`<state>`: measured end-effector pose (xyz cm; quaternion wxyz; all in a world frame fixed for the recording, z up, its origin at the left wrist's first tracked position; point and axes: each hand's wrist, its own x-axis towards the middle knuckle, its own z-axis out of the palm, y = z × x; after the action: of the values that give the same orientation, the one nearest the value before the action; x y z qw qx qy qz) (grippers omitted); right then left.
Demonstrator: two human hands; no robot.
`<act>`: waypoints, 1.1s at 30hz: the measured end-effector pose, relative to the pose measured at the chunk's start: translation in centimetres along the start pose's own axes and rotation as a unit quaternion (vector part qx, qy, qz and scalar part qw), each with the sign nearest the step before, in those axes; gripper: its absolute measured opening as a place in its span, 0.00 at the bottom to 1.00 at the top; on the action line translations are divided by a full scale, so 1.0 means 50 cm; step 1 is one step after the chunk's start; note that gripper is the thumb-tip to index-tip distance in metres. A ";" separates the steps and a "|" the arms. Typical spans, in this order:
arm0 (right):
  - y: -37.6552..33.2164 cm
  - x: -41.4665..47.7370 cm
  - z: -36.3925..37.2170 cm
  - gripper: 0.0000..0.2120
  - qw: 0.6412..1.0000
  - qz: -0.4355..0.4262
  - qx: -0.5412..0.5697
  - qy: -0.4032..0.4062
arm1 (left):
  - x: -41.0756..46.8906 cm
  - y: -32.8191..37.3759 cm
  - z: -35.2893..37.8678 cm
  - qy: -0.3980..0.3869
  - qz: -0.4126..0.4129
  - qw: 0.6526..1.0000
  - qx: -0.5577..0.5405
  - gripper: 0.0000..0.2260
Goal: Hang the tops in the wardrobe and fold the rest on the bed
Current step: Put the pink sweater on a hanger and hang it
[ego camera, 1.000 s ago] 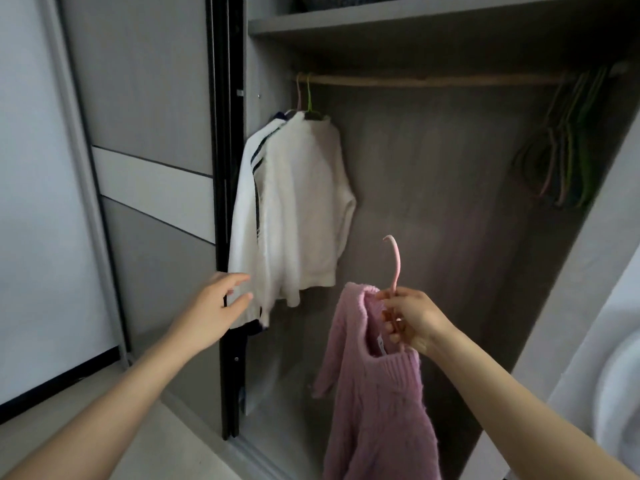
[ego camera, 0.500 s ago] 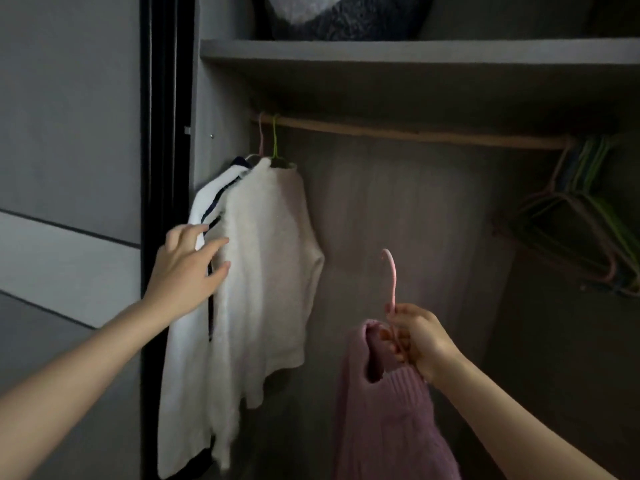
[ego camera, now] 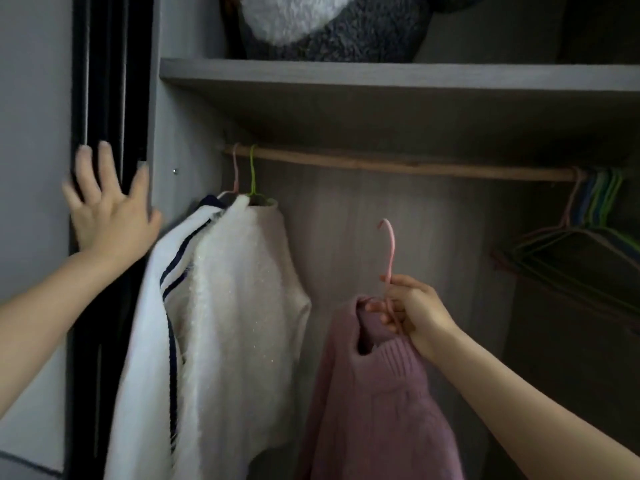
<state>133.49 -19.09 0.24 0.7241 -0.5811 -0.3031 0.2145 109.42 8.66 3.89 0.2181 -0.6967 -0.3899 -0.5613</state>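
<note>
Step in hand: hanging a top in the wardrobe. The right hand (ego camera: 412, 313) has its fingers curled tightly round the neck of a pink hanger (ego camera: 390, 247), just under the hook, at the collar of the pink sweater (ego camera: 381, 403). The sweater is already on the hanger and hangs free below the hand, inside the wardrobe opening. The hook stands upright, clearly below the rail (ego camera: 398, 164) and not touching it. The left hand (ego camera: 107, 216) holds nothing; its fingers are straight and spread, laid flat against the dark door frame (ego camera: 104, 98) at the wardrobe's left edge. Two tops already hang at the left end of the rail: a striped white top (ego camera: 152, 323) and a white sweater (ego camera: 242, 306). A bunch of spare hangers (ego camera: 588, 230) hangs at the right end. The next move probably calls for raising the hook above the rail in the bare stretch between these two groups, then lowering it until the hook seats. The right hand should release only once the rail carries the weight.
</note>
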 end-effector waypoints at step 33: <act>-0.052 0.492 0.435 0.13 0.985 -0.127 -0.019 -0.112 | -0.003 -0.042 0.071 0.132 0.083 0.962 0.225 0.28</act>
<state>136.22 12.06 10.51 0.6956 -0.5241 -0.4578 0.1785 109.93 12.53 2.49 0.4649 -0.5788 -0.4149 -0.5260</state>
